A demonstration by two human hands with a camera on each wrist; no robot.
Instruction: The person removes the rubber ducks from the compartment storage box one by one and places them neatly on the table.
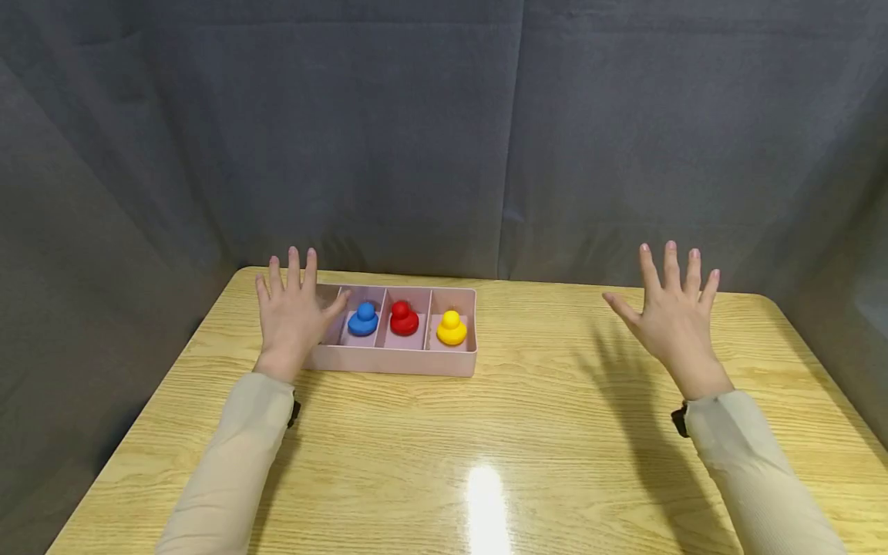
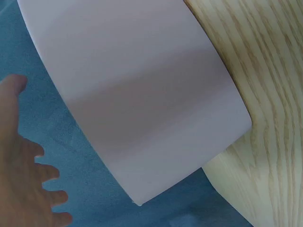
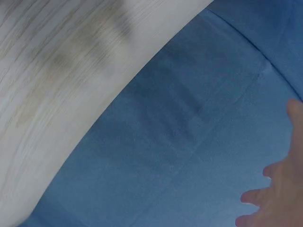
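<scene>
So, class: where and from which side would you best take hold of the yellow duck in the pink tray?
Judging by its pose, pinch the yellow duck by its small round head, coming straight down from above. It sits upright in the right-end compartment of the pink tray, whose walls and divider hem in its wider body, so only the top seems free.

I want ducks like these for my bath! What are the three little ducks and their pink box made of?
The small blue duck, red duck and yellow duck look like smooth rubber or soft plastic: rounded, one solid colour each. The pink divided tray seems matte plastic, with thin, even walls.
</scene>
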